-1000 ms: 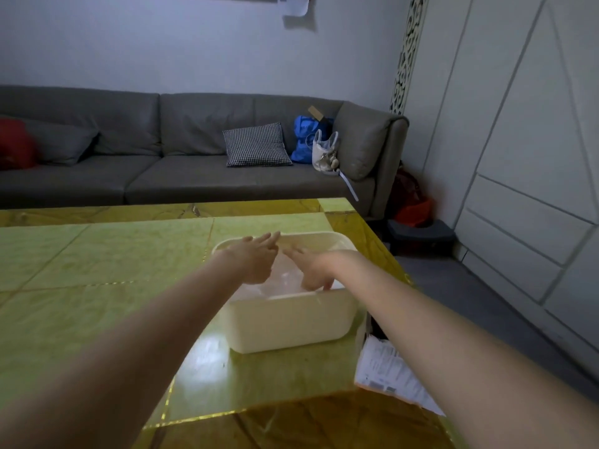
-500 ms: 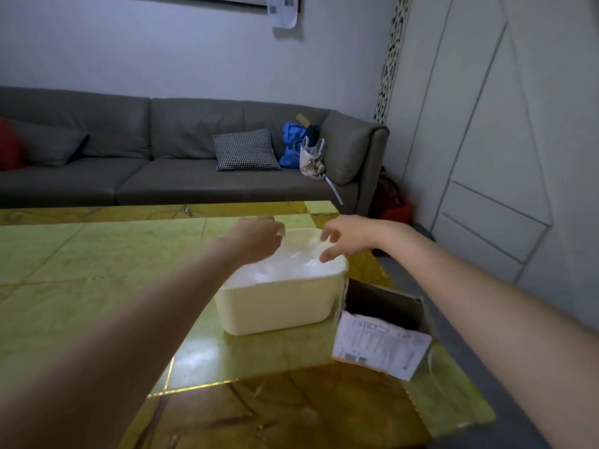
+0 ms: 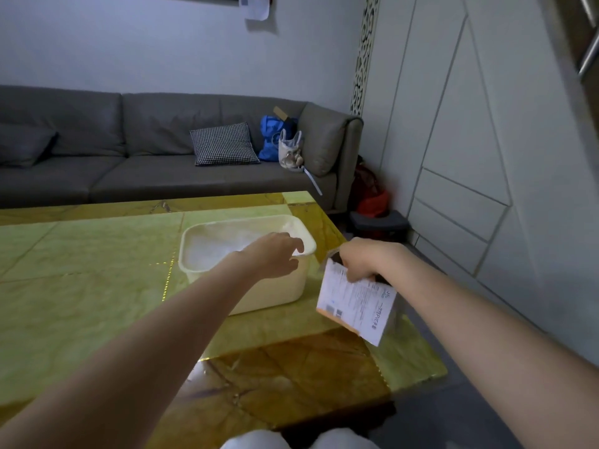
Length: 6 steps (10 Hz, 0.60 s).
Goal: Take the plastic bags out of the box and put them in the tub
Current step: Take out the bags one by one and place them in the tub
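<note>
My right hand has its grip curled round the box at 3 o'clock of the tub; left hand, grip loosely spread, over the tub's rim.

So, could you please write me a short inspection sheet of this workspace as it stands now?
Surface: glossy yellow-green marble-patterned table, darker brown band along its near edge.
Job's things: cream rectangular plastic tub holds clear plastic bags; brown cardboard box with a white shipping label stands at the table's right edge, right of the tub.
Clutter: nothing seen on the table.
Hands: left hand over the tub's right rim, fingers loosely curled, holding nothing visible; right hand grips the box's top.
Cables: nothing seen.
Surroundings: grey fabric sofa with a checked cushion and blue bag; white panelled wall on the right.
</note>
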Available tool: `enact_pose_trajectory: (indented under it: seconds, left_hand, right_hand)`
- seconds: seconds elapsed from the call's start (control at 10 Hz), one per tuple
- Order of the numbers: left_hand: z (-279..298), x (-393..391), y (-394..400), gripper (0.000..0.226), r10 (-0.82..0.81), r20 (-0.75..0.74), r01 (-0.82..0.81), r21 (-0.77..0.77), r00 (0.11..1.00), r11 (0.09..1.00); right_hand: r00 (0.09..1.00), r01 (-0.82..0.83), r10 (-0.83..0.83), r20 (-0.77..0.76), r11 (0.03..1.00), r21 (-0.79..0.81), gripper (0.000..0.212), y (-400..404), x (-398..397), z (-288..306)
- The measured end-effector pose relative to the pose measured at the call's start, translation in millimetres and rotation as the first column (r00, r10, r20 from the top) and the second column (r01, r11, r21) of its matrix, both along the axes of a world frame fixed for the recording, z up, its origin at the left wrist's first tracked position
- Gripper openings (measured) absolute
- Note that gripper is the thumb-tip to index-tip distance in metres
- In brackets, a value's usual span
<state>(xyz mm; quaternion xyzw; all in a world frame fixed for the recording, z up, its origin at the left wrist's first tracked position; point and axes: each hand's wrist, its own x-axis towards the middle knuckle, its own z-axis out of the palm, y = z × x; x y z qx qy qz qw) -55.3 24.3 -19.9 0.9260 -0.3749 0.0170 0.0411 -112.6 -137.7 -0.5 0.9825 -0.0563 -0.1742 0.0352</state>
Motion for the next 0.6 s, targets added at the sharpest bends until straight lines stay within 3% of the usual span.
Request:
enact_pose_trajectory:
  seconds: [0.2, 0.3, 0.4, 0.6]
  left_hand:
    - [-0.5, 10.2, -3.7, 0.032, -0.025, -0.035, 0.025, -0.012, 0.999, 1.0]
    - [-3.8, 17.0, -2.2, 0.031, -0.041, -0.04, 0.04, -0.032, 0.998, 0.999]
    - [-8.3, 26.3, -0.2, 0.03, -0.037, -0.069, 0.034, -0.042, 0.997, 0.999]
    - [-12.2, 39.9, 7.7, 0.03, -0.015, -0.165, -0.001, -0.096, 0.986, 0.995]
  right_hand:
    - [0.958, 0.084, -0.103, 0.268, 0.993, 0.082, 0.032, -3.8, 32.8, -17.5]
    - [0.926, 0.096, -0.133, 0.354, 0.988, 0.12, 0.018, 5.5, 54.3, -22.8]
    - [0.909, 0.103, -0.143, 0.392, 0.987, 0.123, 0.031, 13.2, 76.0, -25.2]
    - [0.907, 0.051, -0.227, 0.355, 0.896, 0.442, 0.03, 3.9, 99.8, -19.7]
